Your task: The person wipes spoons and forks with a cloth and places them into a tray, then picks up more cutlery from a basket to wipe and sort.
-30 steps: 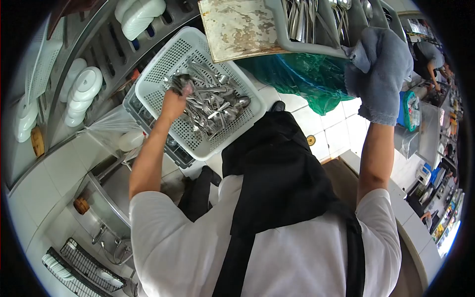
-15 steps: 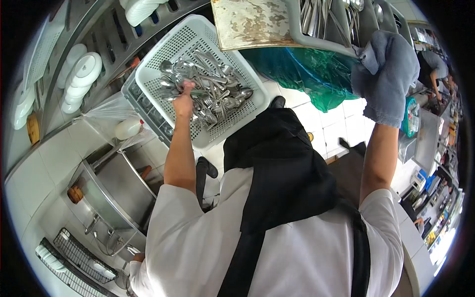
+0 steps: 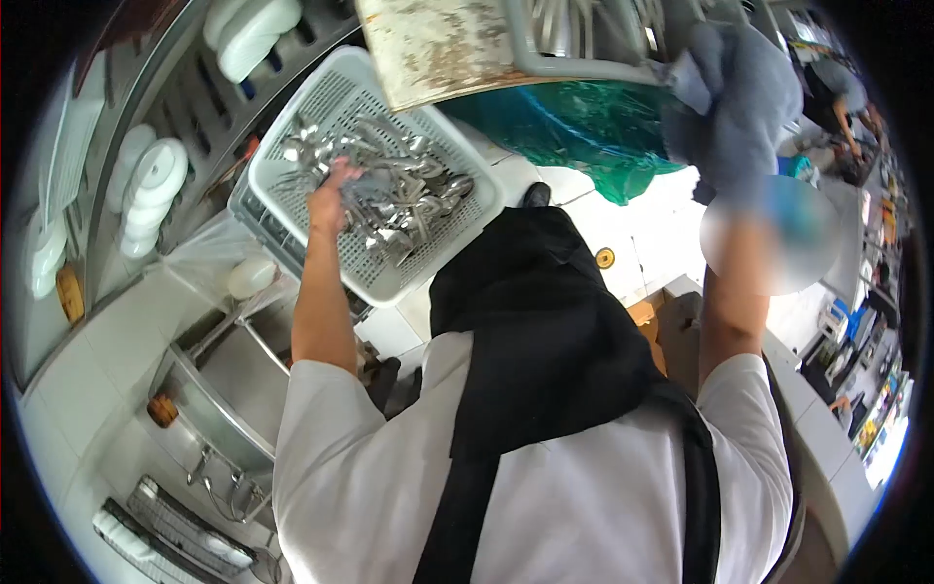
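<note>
A white perforated plastic basket (image 3: 465, 156) holds a heap of metal cutlery (image 3: 399, 190). My left hand (image 3: 331, 198) reaches into it, fingers closed around some spoons (image 3: 300, 156) at the left of the heap; motion smears them. A thick grey cloth (image 3: 725, 107) covers my right hand, which grips it from inside and hides its fingers. Cloth and hand are at the right end of a grey cutlery tray (image 3: 584, 68), where knives and other metal pieces lie in long compartments.
A worn board (image 3: 438, 49) sits beside the tray, with a green plastic bag (image 3: 584, 131) hanging below. White dishes (image 3: 156, 180) stand on a slotted rack at left. A metal sink (image 3: 229, 365) is lower left. Other people (image 3: 837, 92) work at the far right.
The view has shifted, so basket and tray sit further left. My left hand has moved slightly within the cutlery, the spoons with it. The cloth remains over my right hand by the tray.
</note>
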Available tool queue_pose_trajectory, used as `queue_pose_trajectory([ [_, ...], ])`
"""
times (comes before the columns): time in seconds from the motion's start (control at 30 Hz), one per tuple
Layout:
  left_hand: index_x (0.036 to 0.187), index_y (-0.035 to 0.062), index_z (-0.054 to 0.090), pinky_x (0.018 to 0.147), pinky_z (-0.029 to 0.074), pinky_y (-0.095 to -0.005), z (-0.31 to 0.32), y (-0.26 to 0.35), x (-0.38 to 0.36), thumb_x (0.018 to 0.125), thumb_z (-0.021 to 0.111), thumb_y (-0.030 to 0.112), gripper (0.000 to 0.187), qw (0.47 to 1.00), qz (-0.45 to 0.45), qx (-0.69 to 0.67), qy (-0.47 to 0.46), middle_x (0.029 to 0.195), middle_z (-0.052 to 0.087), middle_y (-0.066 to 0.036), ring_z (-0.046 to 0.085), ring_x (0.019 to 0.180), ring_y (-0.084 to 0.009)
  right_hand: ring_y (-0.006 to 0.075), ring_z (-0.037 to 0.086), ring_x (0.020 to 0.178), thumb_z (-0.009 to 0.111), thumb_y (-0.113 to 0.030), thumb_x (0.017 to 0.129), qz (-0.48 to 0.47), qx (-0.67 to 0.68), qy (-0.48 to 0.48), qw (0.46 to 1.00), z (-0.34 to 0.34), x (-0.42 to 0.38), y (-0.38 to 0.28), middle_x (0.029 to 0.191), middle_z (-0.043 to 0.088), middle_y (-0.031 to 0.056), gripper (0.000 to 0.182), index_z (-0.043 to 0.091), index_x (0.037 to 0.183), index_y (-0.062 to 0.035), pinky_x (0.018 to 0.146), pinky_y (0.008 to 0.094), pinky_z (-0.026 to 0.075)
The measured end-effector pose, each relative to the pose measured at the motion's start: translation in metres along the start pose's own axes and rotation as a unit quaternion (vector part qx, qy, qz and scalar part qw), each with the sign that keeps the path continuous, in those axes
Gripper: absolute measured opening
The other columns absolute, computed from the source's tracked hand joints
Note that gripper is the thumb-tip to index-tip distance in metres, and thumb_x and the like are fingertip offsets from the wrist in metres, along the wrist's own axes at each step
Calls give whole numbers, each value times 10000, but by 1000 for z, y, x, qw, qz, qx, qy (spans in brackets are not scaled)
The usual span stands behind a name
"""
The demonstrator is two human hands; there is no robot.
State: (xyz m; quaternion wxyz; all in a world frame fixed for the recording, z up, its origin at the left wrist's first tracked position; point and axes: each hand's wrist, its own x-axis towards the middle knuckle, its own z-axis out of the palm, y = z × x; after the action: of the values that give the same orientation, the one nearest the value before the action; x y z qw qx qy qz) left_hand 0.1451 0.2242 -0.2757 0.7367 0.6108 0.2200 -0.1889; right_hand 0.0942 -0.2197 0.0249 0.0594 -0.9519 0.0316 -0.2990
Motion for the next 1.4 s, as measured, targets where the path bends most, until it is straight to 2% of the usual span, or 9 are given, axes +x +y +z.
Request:
queue_pose_trajectory([
  [0.13, 969, 0, 653, 632, 471, -374, 5, 9, 3, 862, 690, 356, 374, 957, 75, 280, 26, 825, 637, -85, 585, 703, -200, 167, 587, 594, 742, -256, 654, 25, -14, -9, 1000, 1, -4, 16, 635, 599, 34, 212, 659, 770, -99, 558, 295, 438],
  [0.23, 832, -57, 634, 606, 448, -422, 20, 25, -8, 827, 689, 444, 504, 743, 168, 646, -53, 711, 611, -220, 568, 630, -301, 162, 592, 598, 749, -274, 652, 50, -36, -35, 997, 7, -15, 37, 640, 607, 30, 221, 670, 772, -106, 556, 293, 437],
  [0.43, 1017, 12, 617, 744, 466, -491, 5, -21, 21, 694, 638, 27, 324, 469, 400, 713, -333, 844, 631, -202, 595, 841, -415, 153, 617, 663, 762, -428, 602, 153, -152, -129, 968, -43, -26, 80, 693, 638, -5, 347, 713, 795, -143, 588, 328, 407],
  [0.73, 1062, -30, 602, 849, 423, -502, 36, -5, 25, 742, 622, 65, 334, 378, 320, 781, -381, 974, 590, -228, 547, 986, -420, 147, 590, 683, 756, -638, 539, 200, -124, -212, 948, -124, -12, 41, 702, 608, -68, 506, 757, 798, -203, 643, 374, 297],
  [1.07, 1115, -48, 583, 927, 410, -444, -10, -12, 3, 767, 593, -34, 348, 635, 345, 628, -291, 1074, 614, -197, 559, 1053, -364, 169, 635, 698, 747, -513, 566, 233, -162, -268, 921, -120, -9, 37, 706, 656, -18, 382, 747, 778, -196, 655, 381, 330],
  [1.2, 1078, -61, 618, 850, 475, -405, -5, -8, -22, 818, 669, 95, 307, 835, 162, 504, -150, 1089, 667, -167, 642, 954, -285, 181, 647, 670, 706, -411, 632, 249, -198, -180, 931, -81, -10, 53, 692, 667, -4, 250, 739, 749, -192, 636, 383, 355],
  [1.27, 1050, -81, 625, 806, 497, -387, -56, -74, 41, 859, 659, 148, 300, 673, 499, 536, -107, 1020, 684, -173, 655, 877, -300, 187, 653, 657, 685, -360, 665, 245, -210, -141, 936, -63, 2, 54, 685, 672, 3, 189, 735, 734, -190, 627, 385, 367],
  [1.33, 1016, -113, 622, 787, 490, -395, -28, -80, 14, 858, 681, 221, 374, 877, 295, 379, -22, 957, 682, -197, 637, 804, -287, 192, 659, 643, 664, -308, 698, 239, -222, -116, 938, -55, 12, 49, 677, 678, 10, 139, 731, 719, -188, 618, 386, 379],
  [1.4, 966, -116, 633, 750, 482, -409, 24, -42, -19, 830, 716, 284, 431, 876, 118, 459, 90, 862, 673, -205, 598, 720, -268, 198, 665, 630, 643, -257, 731, 236, -231, -116, 937, -47, 19, 48, 670, 683, 17, 113, 727, 704, -186, 608, 388, 391],
])
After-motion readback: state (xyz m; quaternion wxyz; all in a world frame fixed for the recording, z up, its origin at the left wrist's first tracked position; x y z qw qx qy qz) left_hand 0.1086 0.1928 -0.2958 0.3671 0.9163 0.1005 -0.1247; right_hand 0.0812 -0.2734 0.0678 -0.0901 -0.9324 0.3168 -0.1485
